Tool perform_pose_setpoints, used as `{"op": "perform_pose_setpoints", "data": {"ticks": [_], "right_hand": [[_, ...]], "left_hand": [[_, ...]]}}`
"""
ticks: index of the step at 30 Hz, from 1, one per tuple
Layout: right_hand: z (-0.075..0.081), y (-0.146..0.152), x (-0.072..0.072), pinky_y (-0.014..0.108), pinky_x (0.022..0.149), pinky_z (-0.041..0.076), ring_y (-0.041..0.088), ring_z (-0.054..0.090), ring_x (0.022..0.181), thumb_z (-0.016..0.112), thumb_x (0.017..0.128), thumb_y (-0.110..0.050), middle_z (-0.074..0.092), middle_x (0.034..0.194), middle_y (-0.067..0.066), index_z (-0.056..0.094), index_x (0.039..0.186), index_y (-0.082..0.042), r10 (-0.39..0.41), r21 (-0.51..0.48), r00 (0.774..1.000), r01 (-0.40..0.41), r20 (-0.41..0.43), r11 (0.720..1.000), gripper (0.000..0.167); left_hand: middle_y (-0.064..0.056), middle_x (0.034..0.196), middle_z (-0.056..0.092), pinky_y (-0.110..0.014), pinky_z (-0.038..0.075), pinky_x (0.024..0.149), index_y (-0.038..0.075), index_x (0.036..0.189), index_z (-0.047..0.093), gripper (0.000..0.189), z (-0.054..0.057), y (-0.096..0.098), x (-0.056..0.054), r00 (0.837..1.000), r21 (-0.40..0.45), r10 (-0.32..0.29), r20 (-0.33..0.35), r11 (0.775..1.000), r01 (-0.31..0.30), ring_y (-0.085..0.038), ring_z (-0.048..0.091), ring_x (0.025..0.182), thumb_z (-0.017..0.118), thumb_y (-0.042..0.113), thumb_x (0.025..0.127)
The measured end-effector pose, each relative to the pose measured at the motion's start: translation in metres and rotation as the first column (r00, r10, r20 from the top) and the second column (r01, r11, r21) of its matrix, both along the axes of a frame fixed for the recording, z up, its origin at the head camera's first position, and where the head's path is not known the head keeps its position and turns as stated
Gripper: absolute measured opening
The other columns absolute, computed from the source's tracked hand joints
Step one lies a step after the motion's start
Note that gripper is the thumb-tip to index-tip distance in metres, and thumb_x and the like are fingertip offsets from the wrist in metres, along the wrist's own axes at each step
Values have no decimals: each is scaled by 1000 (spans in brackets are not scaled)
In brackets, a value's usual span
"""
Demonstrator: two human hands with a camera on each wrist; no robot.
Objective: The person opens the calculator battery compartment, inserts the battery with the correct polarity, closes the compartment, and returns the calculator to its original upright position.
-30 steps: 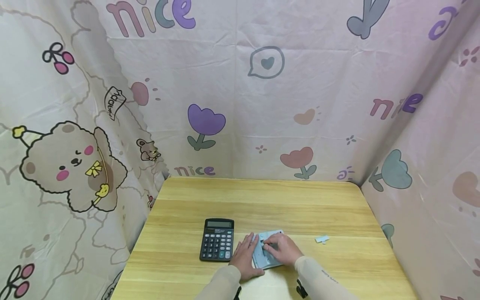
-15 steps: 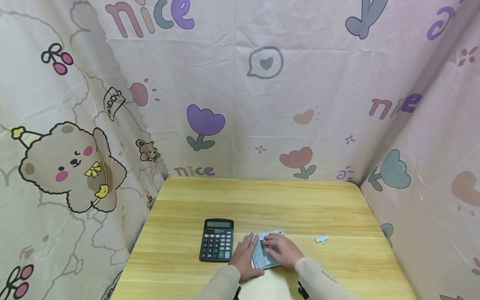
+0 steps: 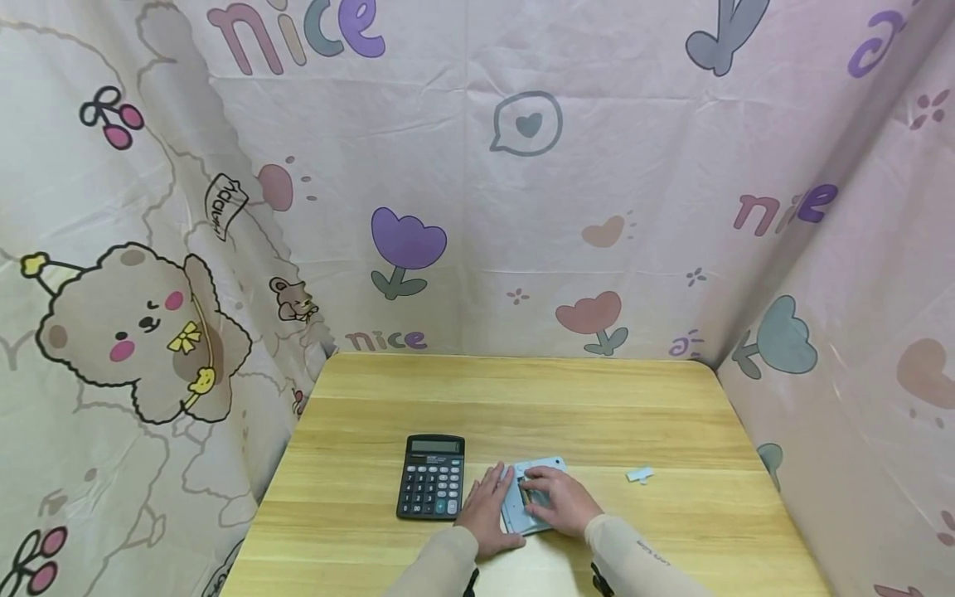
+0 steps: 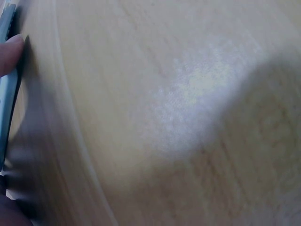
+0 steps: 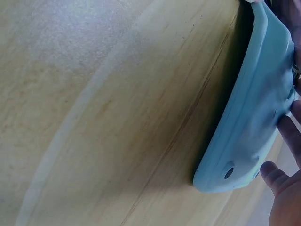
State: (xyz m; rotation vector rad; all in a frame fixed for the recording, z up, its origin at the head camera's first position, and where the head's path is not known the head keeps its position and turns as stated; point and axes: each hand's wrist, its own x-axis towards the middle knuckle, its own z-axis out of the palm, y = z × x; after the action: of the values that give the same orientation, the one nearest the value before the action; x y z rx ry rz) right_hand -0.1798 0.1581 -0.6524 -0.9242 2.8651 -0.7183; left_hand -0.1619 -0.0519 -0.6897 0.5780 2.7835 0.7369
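Note:
A light-blue flat device (image 3: 531, 469), back side up with a recessed battery slot, lies on the table between both hands. My left hand (image 3: 487, 514) rests along its left edge, fingers extended and thumb at the near corner. My right hand (image 3: 564, 500) is over the slot, fingers and thumb apart, fingertips at the slot. A battery (image 3: 526, 495) shows partly there between fingers and thumb. In the right wrist view the device's rounded blue side (image 5: 244, 113) shows, with fingertips touching its top. The left wrist view catches only a thumb (image 4: 10, 55) on the device's edge.
A black desk calculator (image 3: 432, 477) lies face up to the left of my left hand. To the right, a small light-blue cover piece (image 3: 639, 475) lies on the wooden table (image 3: 515, 398). Printed curtains (image 3: 448, 174) hang behind and beside the table.
My right fingers and thumb have spread apart over the slot, and the battery between them has come into view. My left hand stays on the device.

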Motion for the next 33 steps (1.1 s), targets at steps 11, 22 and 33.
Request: {"op": "perform_pose_setpoints", "data": {"ticks": [11, 22, 33], "right_hand": [[0, 1, 1, 47, 100, 45, 25, 54, 121, 64, 91, -38, 57, 132, 3, 67, 122, -19, 2, 23, 1000, -1, -14, 1000, 36], [-1, 3, 0, 44, 102, 43, 23, 52, 124, 60, 94, -39, 54, 136, 1, 65, 126, -20, 12, 42, 1000, -13, 17, 999, 37], [1, 0, 1, 45, 100, 45, 23, 53, 122, 63, 92, -39, 56, 133, 0, 67, 123, -22, -15, 23, 1000, 15, 14, 1000, 36]], "left_hand": [[-5, 160, 15, -49, 19, 116, 24, 155, 16, 118, 0, 0, 0, 1000, 2, 0, -2, 1000, 0, -26, 17, 145, 78, 62, 63], [-5, 160, 14, -49, 18, 116, 24, 156, 14, 119, -1, 0, -1, 1000, 1, 1, 5, 1000, -1, -26, 16, 145, 78, 62, 63], [-5, 161, 13, -49, 18, 116, 24, 155, 15, 118, 5, 1, -1, 1000, -8, 10, 26, 1000, -9, -26, 16, 145, 78, 63, 63]]}}
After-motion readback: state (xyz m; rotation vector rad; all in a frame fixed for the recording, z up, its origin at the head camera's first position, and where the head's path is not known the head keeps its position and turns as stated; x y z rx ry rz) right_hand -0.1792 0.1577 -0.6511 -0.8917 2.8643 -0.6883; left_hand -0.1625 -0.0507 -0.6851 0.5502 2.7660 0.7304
